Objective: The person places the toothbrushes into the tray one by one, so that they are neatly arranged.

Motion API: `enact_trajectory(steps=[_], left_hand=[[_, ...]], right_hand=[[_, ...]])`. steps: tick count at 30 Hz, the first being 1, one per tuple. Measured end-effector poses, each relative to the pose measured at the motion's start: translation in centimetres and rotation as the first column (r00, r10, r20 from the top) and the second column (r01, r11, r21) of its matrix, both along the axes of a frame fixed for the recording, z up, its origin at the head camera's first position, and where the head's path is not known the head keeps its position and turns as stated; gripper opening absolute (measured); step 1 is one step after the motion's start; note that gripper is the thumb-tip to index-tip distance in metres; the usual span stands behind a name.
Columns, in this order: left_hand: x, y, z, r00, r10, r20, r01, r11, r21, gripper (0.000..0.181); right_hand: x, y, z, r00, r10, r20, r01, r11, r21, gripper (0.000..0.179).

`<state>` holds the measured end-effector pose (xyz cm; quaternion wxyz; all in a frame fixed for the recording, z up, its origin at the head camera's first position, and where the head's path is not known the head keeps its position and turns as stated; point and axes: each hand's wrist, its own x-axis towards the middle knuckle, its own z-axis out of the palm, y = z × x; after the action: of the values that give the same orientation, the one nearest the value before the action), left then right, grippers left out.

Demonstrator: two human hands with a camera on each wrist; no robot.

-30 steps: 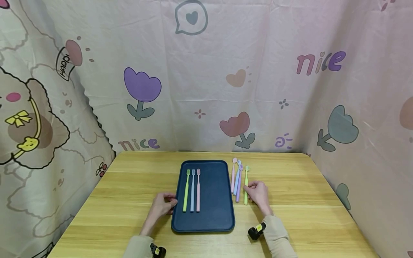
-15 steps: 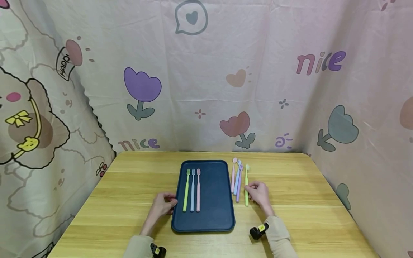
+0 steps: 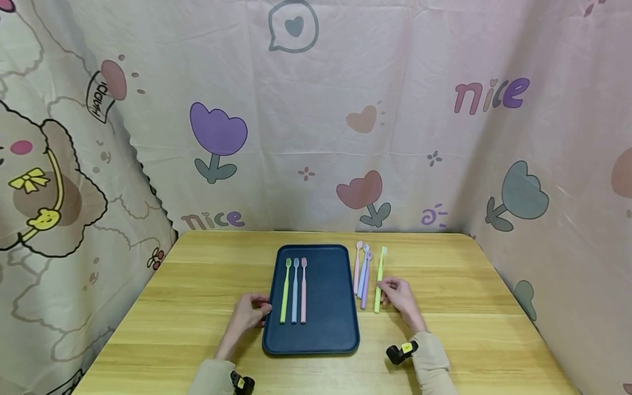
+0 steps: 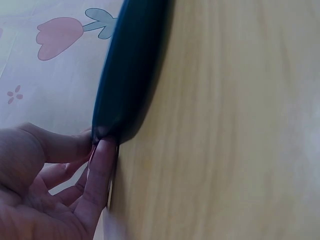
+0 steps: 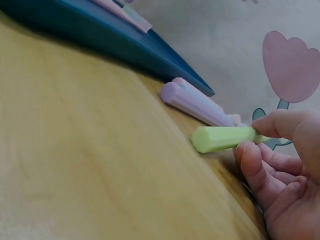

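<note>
Right hand (image 3: 399, 296) — Pinch Hold on Green Toothbrush (image 5: 220, 139)

The left hand (image 3: 248, 314) pinches the left rim of the tray (image 3: 328, 307); three toothbrushes (image 3: 294, 293) lie inside. Right of the three loose brushes (image 3: 366, 285), thumb and finger clamp the green handle. For best control, pinch lightly near mid-handle — avoid brushing its neighbours.

Three toothbrushes (image 3: 295, 291) are on the tray (image 3: 329, 329), four others (image 3: 366, 285) to its right
</note>
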<state>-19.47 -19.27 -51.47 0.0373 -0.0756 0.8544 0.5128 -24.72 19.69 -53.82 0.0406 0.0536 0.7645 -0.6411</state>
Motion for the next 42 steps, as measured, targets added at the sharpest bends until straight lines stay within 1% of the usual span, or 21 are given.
enact_trajectory(steps=[4, 7, 11, 16, 22, 28, 32, 36, 42], left_hand=[[0.0, 0.1, 0.1, 1.0, 0.002, 0.005, -0.002, 1.0, 0.004, 0.02], [-0.1, 0.1, 0.1, 1.0, 0.001, 0.005, -0.001, 1.0, 0.004, 0.02], [-0.1, 0.1, 0.2, 1.0, -0.003, -0.003, 0.003, 1.0, 0.006, 0.02], [-0.1, 0.1, 0.2, 1.0, -0.001, -0.002, 0.001, 1.0, 0.008, 0.019], [-0.1, 0.1, 0.2, 1.0, -0.002, -0.015, 0.002, 1.0, 0.004, 0.019], [0.0, 0.1, 0.3, 1.0, 0.001, -0.014, -0.001, 1.0, 0.008, 0.019], [0.0, 0.1, 0.2, 1.0, -0.001, -0.014, 0.001, 1.0, 0.001, 0.019], [0.0, 0.0, 0.2, 1.0, -0.004, -0.006, 0.004, 1.0, -0.002, 0.02], [0.0, 0.1, 0.1, 1.0, -0.001, -0.003, 0.001, 1.0, -0.005, 0.02]], right_hand=[[0.0, 0.2, 0.1, 1.0, 0.02, 0.013, -0.02, 0.999, -0.032, 0.025], [-0.1, 0.3, 0.1, 0.999, 0.036, 0.008, -0.036, 0.998, -0.053, 0.026], [-0.1, 0.3, 0.4, 0.999, 0.044, -0.001, -0.044, 0.996, -0.074, 0.03], [0.3, -0.4, 1.0, 0.999, 0.035, 0.007, -0.034, 0.995, -0.089, 0.034], [0.5, -1.8, 1.8, 0.998, 0.066, -0.009, -0.066, 0.994, -0.082, 0.033], [0.7, -3.5, 2.2, 0.994, 0.105, -0.015, -0.106, 0.991, -0.082, 0.027], [0.8, -4.8, 2.2, 0.987, 0.154, -0.039, -0.155, 0.987, -0.047, 0.024], [1.0, -6.1, 2.3, 0.979, 0.199, -0.056, -0.2, 0.979, -0.028, 0.025], [1.1, -8.1, 2.4, 0.97, 0.23, -0.075, -0.231, 0.973, -0.003, 0.024]])
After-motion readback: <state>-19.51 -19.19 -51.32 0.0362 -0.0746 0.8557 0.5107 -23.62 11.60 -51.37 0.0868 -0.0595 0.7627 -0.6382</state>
